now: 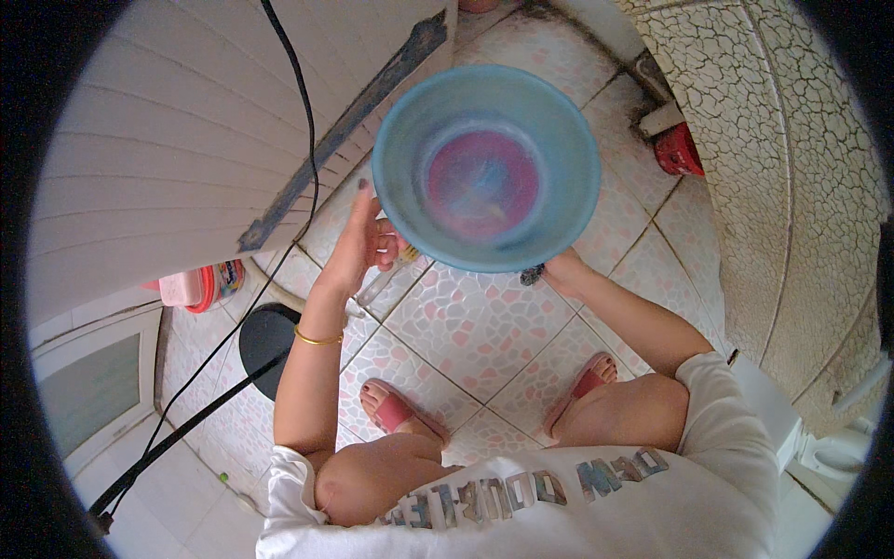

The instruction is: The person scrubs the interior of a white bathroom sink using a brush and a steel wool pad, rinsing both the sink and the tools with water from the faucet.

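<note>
A blue plastic basin [489, 98] is held above the tiled floor, its inside facing me. Pink and bluish patches show on its bottom, slightly blurred. My right hand [561, 271] grips it from below at the lower right, its fingers hidden behind the wall. A small dark clump [532, 274] shows beside that hand; I cannot tell what it is. At the basin's left rim is my left hand [367, 241], thumb stretched out and fingers half curled. A brush [380, 283] with a clear handle and yellowish bristles appears just below those fingers; whether they touch it is unclear.
A black cable [312, 161] hangs on the left, above a black pole [188, 430] and a round black object [265, 342]. Red containers [202, 286] stand under the white panel [160, 154]. A cracked cream surface [754, 175] rises on the right, near a red container [677, 150].
</note>
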`<action>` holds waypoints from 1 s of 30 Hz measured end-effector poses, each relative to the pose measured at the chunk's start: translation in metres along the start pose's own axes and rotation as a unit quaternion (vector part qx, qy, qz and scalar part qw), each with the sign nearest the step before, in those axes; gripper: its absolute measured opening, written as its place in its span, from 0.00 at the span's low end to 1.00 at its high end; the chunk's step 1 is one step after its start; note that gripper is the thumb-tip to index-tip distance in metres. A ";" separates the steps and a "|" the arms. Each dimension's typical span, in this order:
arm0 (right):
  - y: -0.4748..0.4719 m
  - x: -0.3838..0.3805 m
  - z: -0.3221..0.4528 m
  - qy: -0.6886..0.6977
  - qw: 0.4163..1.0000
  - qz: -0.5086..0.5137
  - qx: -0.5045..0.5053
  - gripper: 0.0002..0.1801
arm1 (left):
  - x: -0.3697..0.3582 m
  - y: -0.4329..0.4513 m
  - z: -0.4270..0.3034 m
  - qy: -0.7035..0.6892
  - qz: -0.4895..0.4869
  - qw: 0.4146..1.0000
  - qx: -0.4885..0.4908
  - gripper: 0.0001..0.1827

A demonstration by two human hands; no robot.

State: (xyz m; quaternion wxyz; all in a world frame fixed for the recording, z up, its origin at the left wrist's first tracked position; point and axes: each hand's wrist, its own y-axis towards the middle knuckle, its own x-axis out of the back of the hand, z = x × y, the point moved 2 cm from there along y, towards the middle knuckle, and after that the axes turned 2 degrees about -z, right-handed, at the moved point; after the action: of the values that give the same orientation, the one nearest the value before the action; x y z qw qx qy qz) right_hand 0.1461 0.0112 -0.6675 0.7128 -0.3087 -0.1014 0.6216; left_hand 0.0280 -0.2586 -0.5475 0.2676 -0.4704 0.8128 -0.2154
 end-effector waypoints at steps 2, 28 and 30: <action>0.006 0.009 -0.005 -0.010 0.999 -0.029 0.021 0.22 | 0.011 0.006 0.017 -0.153 -0.023 0.988 0.009 0.21; 0.118 0.064 0.128 -0.006 0.977 -0.199 0.073 0.12 | 0.054 0.039 0.156 0.595 -0.115 0.787 -0.117 0.12; 0.094 0.052 0.129 -0.086 0.991 -0.092 0.053 0.12 | 0.048 0.040 0.152 0.574 -0.081 0.806 -0.122 0.12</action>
State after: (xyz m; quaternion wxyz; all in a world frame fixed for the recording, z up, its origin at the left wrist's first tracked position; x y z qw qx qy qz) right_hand 0.0116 0.1047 -0.6311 0.7707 -0.2054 -0.1572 0.5823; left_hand 0.0794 -0.2972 -0.6986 -0.3258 -0.3542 0.7964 -0.3662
